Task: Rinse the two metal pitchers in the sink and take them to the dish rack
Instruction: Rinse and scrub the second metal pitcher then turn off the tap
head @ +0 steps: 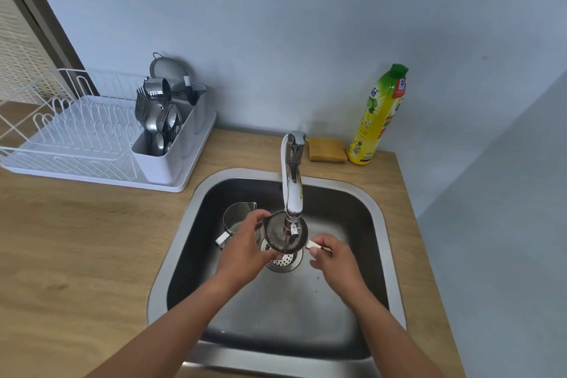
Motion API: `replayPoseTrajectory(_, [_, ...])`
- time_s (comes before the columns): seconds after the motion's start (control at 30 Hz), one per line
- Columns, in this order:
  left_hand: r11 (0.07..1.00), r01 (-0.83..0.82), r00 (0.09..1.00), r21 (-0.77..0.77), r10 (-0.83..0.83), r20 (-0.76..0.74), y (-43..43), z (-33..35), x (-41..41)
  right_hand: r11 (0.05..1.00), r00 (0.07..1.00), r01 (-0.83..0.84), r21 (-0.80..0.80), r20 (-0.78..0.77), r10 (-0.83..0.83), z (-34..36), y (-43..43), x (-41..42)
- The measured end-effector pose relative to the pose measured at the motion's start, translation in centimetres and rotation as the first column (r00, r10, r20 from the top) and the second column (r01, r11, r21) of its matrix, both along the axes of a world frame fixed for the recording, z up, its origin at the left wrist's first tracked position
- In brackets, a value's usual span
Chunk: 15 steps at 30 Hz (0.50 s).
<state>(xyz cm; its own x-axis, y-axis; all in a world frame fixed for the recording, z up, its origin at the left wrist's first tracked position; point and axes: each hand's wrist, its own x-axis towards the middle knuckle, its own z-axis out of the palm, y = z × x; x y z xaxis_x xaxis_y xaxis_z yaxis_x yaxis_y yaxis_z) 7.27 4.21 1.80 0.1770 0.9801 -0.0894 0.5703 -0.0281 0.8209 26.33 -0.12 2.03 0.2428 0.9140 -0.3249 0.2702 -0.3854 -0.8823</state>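
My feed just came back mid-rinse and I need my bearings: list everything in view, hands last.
held pitcher: 1, steel, under the faucet, above the drain
second pitcher: 1, steel, upright in the sink, left of the first
faucet: 1, chrome, sink's back edge
sink: 1, steel, set in the counter
drain strainer: 1, steel, sink floor
dish rack: 1, white, counter's back left
cutlery caddy: 1, white, rack's right end
cutlery: many, steel, in the caddy
sponge: 1, yellow-brown, behind the sink
dish soap bottle: 1, yellow, green cap, right of sponge
counter: 1, light wood
left hand: grips held pitcher's body
right hand: pinches its handle
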Motion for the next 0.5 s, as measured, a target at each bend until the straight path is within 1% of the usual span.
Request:
replayPoseTrajectory(0.13, [0.991,0.016,0.996,0.130,-0.005,-0.086,-0.3,1.7,-0.9,0.999,0.990,0.018,0.038,-0.141,-0.013,-0.7,0.4,-1.2])
replayPoseTrajectory(0.23, [0.982,0.034,0.995,0.187,-0.015,-0.101,-0.5,2.5,-1.7,1.000,0.984,-0.004,0.028,-0.178,0.009,-1.1,0.5,-1.9])
replayPoseTrajectory(0.33, [0.983,0.022,0.996,0.181,-0.005,-0.094,-0.6,2.7,-2.3,0.999,0.980,-0.034,-0.005,-0.198,0.032,-0.9,0.4,-2.5])
replayPoseTrajectory(0.5, [0.994,-0.025,0.984,0.107,0.044,-0.173,-0.6,3.0,-2.4,0.992,0.979,-0.084,-0.093,-0.191,0.065,-0.9,-0.3,-3.2])
